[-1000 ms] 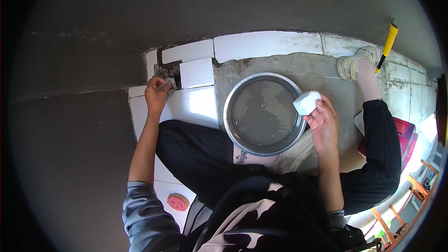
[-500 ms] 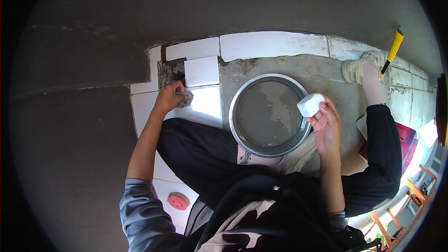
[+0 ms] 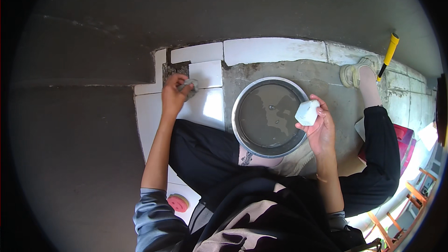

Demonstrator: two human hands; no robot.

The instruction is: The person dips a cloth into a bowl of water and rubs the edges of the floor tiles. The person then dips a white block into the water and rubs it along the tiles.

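— What lies nearest the person?

— A pink round disc on the white floor tiles, beside the left elbow. The person sits on the floor with dark trousers, knees spread.

— The right hand?

— The right hand is closed around a small white block, held over the right rim of a round metal basin. The basin sits on bare grey mortar between the legs and holds murky grey water.

— And the left hand?

— The left hand is clamped on a grey rag, pressed against the edge of a small white tile. Just left of it is a rough dark gap where no tile sits.

— Farther out?

— A row of white tiles along the dark wall. At far right, a shoe and a yellow-handled tool beside it.
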